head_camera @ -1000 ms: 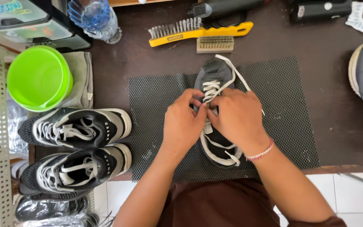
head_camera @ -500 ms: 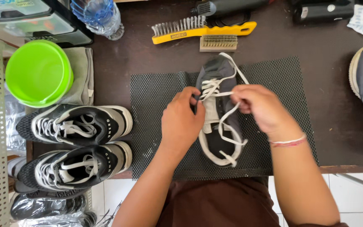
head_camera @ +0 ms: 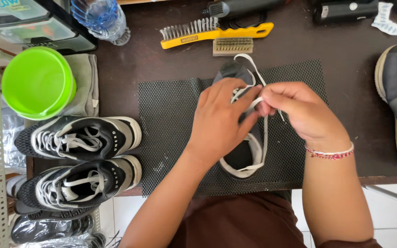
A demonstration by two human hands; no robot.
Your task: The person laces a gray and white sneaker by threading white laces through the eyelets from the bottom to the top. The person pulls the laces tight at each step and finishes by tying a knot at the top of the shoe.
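A dark table (head_camera: 345, 41) is covered at its centre by a black mesh mat (head_camera: 171, 119), on which one dark shoe (head_camera: 235, 158) is laid, toe pointing away. Two black-and-white shoes (head_camera: 83, 138) are placed left of the mat, a green bowl (head_camera: 37, 82) beyond them, a yellow wire brush (head_camera: 217, 33) past the mat. A white lace (head_camera: 253, 103) is pinched over the shoe by the left hand (head_camera: 221, 121) and right hand (head_camera: 299, 112), both closed on it, fingertips touching.
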